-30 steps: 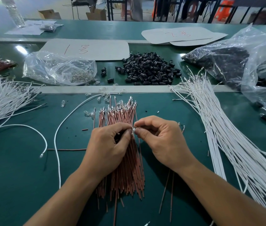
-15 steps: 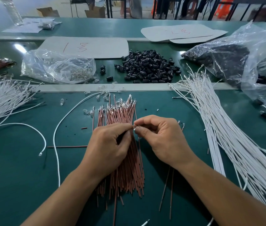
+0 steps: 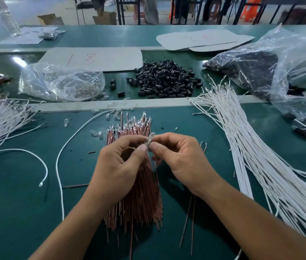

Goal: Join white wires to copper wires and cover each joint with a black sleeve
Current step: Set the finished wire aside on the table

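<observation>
A bundle of copper wires lies on the green table under my hands. My left hand and my right hand meet above it, both pinching a small clear bulb-like piece between thumb and forefinger. What my left palm holds besides is hidden. A large sheaf of white wires fans out on the right, another white bundle lies at the left. A heap of black sleeves sits behind the grey strip.
A clear bag of small metal parts lies back left, a big plastic bag of black parts back right. Loose white wires curve left of my hands. Clear bulbs are scattered near the strip. Two stray copper wires lie by my right forearm.
Both hands have stayed over the copper bundle, pinching at the same spot. The small clear piece now shows more plainly above my fingertips.
</observation>
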`<state>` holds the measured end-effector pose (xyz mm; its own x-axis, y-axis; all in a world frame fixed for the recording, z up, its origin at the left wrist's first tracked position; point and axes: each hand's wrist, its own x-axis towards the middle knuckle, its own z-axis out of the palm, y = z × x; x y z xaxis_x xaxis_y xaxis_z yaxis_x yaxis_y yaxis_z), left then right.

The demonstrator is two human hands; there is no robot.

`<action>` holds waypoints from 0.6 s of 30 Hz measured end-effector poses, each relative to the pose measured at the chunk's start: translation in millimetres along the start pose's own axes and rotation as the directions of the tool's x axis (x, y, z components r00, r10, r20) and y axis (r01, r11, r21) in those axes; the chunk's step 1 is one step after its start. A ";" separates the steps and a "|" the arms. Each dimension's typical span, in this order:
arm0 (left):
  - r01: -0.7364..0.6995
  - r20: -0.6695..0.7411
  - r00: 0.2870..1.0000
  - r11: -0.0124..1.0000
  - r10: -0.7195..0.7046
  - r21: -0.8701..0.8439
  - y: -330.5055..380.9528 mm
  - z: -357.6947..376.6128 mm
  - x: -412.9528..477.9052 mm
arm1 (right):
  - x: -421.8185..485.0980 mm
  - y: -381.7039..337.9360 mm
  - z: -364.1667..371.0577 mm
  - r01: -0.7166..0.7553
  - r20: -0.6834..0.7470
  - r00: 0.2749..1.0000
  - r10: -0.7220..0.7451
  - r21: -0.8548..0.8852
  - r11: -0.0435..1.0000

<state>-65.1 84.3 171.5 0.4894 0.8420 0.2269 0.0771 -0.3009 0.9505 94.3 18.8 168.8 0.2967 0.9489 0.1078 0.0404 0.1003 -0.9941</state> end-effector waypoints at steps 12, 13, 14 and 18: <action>0.175 0.026 0.984 0.930 -0.176 -0.324 10.9 2.5 0.1 | -2.3 -3.6 8.0 -0.015 0.076 0.997 0.004 0.152 0.988; 0.169 0.024 0.985 0.938 -0.169 -0.302 11.6 1.7 0.1 | -2.7 -3.4 8.3 -0.020 0.077 0.997 0.007 0.160 0.987; 0.159 0.019 0.987 0.949 -0.160 -0.272 12.5 0.5 0.2 | -3.1 -3.4 8.8 -0.027 0.082 0.997 0.012 0.174 0.984; 0.057 0.027 0.998 0.991 -0.055 -0.122 15.5 -3.2 0.1 | -3.8 -3.7 11.2 -0.020 0.076 0.997 0.006 0.183 0.983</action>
<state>-66.6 81.2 187.0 0.5075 0.8450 0.1689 -0.0015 -0.1951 0.9808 82.4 18.2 172.0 0.2231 0.9695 0.1013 -0.1410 0.1349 -0.9808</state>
